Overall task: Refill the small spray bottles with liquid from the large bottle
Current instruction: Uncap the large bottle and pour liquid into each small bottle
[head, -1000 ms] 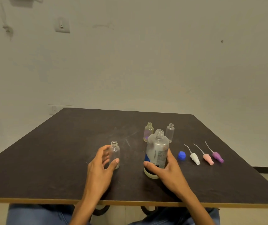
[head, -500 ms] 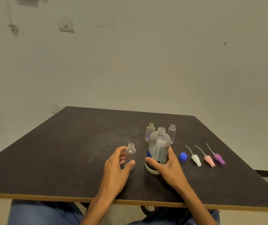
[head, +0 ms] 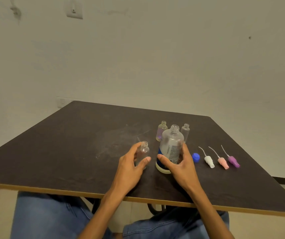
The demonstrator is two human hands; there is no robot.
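A large clear bottle [head: 171, 144] with a blue-and-white label stands uncapped on the dark table [head: 69, 144]. My right hand [head: 179, 164] grips its lower half. My left hand [head: 131, 164] holds a small clear bottle [head: 143, 151], uncapped and upright, just left of the large one. Two more small open bottles stand behind: one with a purple tint [head: 161, 131] and a clear one [head: 185, 131].
Right of the large bottle lie a blue cap [head: 196, 157] and three spray heads with dip tubes: white [head: 209, 161], pink [head: 223, 163], purple [head: 233, 161]. The table's front edge [head: 52, 191] runs above my jeans-clad knees. A white wall stands behind.
My left hand has slid the small bottle to the right, closer to the large bottle. My right hand stays on the large bottle.
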